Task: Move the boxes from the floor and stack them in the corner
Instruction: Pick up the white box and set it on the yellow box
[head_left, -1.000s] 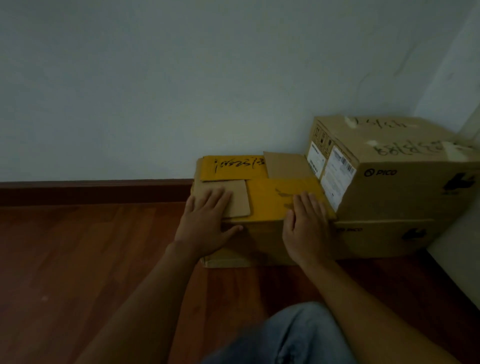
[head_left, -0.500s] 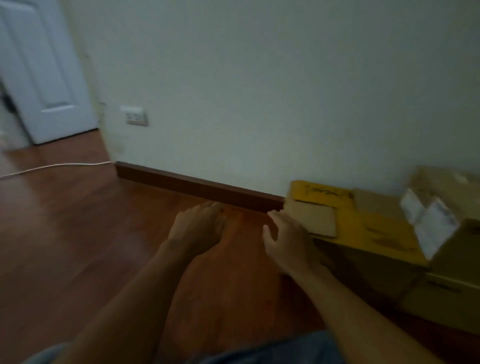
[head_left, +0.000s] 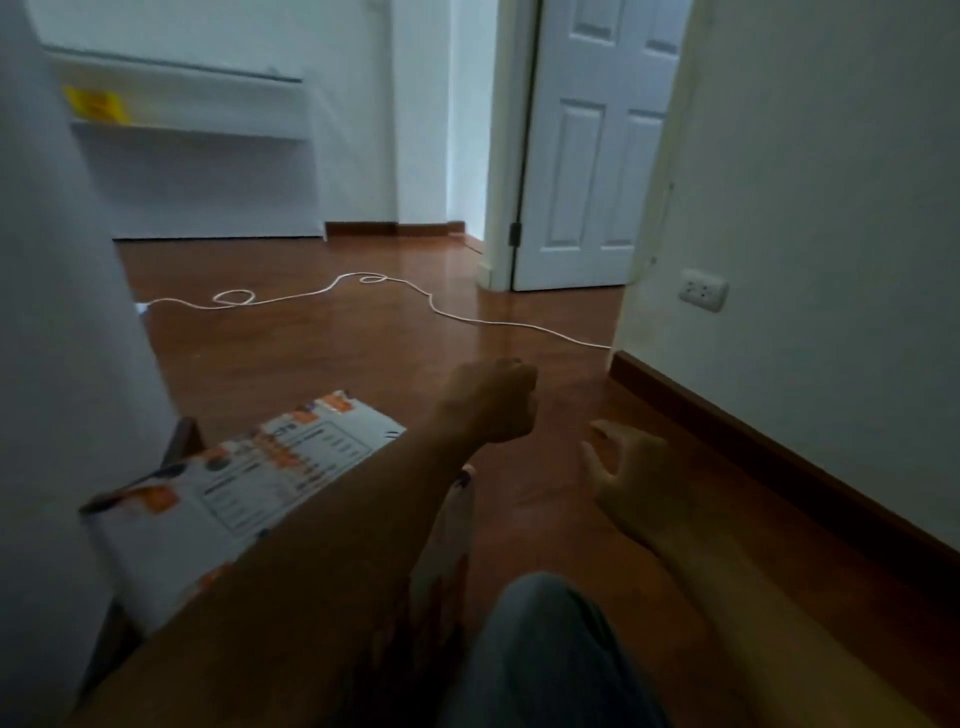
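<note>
A white box with orange print (head_left: 249, 488) lies on the wooden floor at the lower left, partly under my left forearm. My left hand (head_left: 493, 402) hangs above the floor just right of the box, curled into a loose fist with nothing in it. My right hand (head_left: 631, 475) hovers lower to the right, near the wall's baseboard, fingers spread and empty. The stacked cardboard boxes in the corner are out of view.
A white cable (head_left: 431, 306) snakes across the wooden floor (head_left: 337, 353) ahead. A white door (head_left: 587, 145) stands beyond, with a wall socket (head_left: 702, 289) on the right wall. White shelving (head_left: 187, 130) sits at the far left. My knee (head_left: 545, 639) is at the bottom.
My view has swung left, away from the corner stack toward the room. Both hands left the yellow-topped box and moved with it; the white and orange box came into view.
</note>
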